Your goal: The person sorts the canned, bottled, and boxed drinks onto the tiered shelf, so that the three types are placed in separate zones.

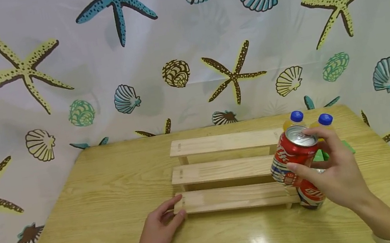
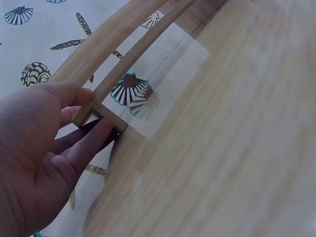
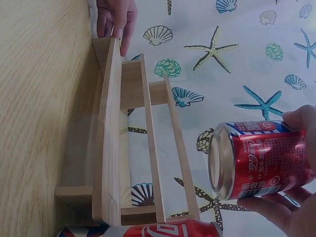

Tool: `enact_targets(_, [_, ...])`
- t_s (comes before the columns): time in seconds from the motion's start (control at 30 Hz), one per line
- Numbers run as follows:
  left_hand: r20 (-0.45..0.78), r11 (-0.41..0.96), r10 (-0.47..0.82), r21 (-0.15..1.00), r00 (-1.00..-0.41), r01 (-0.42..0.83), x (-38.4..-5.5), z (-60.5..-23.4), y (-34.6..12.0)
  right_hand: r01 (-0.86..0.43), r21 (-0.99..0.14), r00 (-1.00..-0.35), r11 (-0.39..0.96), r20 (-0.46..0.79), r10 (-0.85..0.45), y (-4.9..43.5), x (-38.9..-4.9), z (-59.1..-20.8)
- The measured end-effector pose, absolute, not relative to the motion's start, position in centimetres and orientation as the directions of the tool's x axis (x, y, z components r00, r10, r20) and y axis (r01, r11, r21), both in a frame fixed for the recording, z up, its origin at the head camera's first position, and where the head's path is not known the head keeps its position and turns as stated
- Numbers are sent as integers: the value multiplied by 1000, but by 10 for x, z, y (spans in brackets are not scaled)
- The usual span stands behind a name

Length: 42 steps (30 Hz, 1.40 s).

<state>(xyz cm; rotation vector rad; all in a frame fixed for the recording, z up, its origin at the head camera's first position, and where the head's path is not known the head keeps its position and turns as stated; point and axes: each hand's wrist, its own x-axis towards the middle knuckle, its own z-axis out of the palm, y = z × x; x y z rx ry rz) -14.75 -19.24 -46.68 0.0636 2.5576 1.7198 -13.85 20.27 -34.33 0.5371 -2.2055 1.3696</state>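
A three-step wooden rack (image 1: 229, 197) stands on the table, its lowest board at the front. My left hand (image 1: 159, 227) pinches the left end of that board, with fingers at its end and the thumb at its front edge, as the left wrist view also shows. My right hand (image 1: 342, 171) grips a red cola can (image 1: 295, 156), raised and slightly tilted at the rack's right end. In the right wrist view the bottom of this can (image 3: 222, 163) faces the rack. A second cola can (image 1: 311, 194) stands on the table beside the lowest board, partly hidden by the right hand.
Two bottles with blue caps (image 1: 297, 116) and orange contents stand behind the right hand. Something green (image 1: 348, 147) shows partly behind it too. A curtain with printed starfish and shells (image 1: 191, 97) hangs along the table's back and sides. Wooden tabletop (image 1: 113, 184) extends left of the rack.
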Motion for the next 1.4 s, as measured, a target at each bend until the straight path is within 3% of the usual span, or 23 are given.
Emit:
enact_targets(0.73, [-20, 365, 78, 931, -997, 10, -147, -469, -193, -463, -792, -873, 399, 485, -51, 161, -160, -344])
enact_targets(1.4, [-32, 368, 55, 930, -998, -9, -148, -471, -193, -490, -790, -865, 368, 492, -97, 133, -177, -346])
